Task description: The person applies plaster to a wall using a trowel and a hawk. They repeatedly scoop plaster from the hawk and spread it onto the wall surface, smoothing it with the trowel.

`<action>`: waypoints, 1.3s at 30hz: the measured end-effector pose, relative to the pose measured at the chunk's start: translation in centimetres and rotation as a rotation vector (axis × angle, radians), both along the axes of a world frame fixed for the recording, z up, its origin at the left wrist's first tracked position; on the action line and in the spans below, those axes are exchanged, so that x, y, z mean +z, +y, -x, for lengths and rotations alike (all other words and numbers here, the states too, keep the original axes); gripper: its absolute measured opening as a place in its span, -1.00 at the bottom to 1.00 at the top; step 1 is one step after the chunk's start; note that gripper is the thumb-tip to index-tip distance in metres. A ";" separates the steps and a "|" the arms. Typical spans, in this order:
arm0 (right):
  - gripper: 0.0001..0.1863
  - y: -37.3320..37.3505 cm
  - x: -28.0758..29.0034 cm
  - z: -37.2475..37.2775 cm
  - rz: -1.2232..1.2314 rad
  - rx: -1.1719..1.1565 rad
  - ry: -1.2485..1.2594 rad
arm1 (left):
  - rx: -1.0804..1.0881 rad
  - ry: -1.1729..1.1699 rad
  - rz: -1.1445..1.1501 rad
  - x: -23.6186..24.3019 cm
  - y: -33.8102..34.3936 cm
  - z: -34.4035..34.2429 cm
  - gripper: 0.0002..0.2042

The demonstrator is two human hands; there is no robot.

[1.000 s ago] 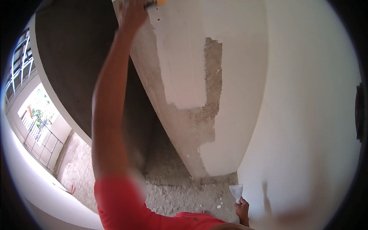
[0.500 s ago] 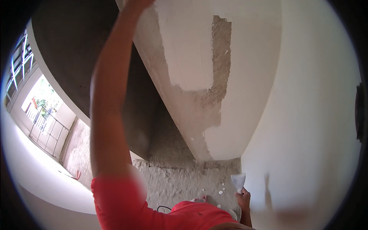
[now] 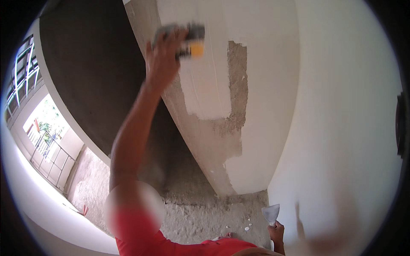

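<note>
The fingers of the left hand are gripping one blurred grey-and-yellow tool, which is jutting rightward past them near the left edge of one patchy wall, while the right hand is clasping one putty knife, blade rising above its fingers.

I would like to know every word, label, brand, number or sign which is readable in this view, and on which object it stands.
No text can be read anywhere.
Grey-and-yellow tool in the left hand: too blurred to tell any marking.
Scraper in the right hand: too small to tell.
Patched surface and white wall: no lettering visible.
</note>
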State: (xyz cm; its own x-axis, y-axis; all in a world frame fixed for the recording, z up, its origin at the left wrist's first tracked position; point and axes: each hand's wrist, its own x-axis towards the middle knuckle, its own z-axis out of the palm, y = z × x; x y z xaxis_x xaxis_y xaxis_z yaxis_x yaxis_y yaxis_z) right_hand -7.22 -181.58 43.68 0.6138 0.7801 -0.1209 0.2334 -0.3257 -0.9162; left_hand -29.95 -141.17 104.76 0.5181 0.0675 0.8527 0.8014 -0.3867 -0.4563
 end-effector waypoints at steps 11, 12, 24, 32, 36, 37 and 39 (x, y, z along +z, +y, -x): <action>-0.82 -1.7 1.1 1.6 0.040 -0.005 0.095 | 0.260 -0.141 0.117 21.9 4.6 -9.4 -0.40; -0.82 -1.9 1.5 1.5 0.056 -0.029 0.131 | 0.239 -0.149 0.142 21.3 3.6 -10.4 -0.40; -0.89 -3.8 1.4 -2.5 0.038 0.077 0.132 | 0.167 -0.101 0.087 -0.5 6.3 -8.6 -0.31; -0.79 -8.0 0.4 -4.4 0.251 0.047 0.098 | 0.188 -0.187 0.275 -28.7 6.5 -5.3 -0.29; -0.78 -8.9 -2.1 -4.5 0.268 0.019 0.044 | 0.191 -0.104 0.516 -40.3 3.8 -2.6 -0.30; -0.77 -8.7 -2.8 -4.6 0.253 0.008 0.015 | 0.198 -0.083 0.592 -41.3 2.3 -2.7 -0.29; -0.85 -8.4 -4.8 -4.7 0.130 0.056 -0.072 | 0.220 -0.043 0.629 -38.2 0.8 -2.8 -0.27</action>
State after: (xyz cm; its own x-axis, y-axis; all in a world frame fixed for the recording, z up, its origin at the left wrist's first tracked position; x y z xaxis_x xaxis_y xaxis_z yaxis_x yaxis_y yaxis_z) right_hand -2.50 -190.02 38.87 0.5802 0.7943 -0.1801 0.3184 -0.4248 -0.8475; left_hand -27.20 -140.40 66.55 0.4019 0.6588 0.6360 0.9045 -0.3940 -0.1634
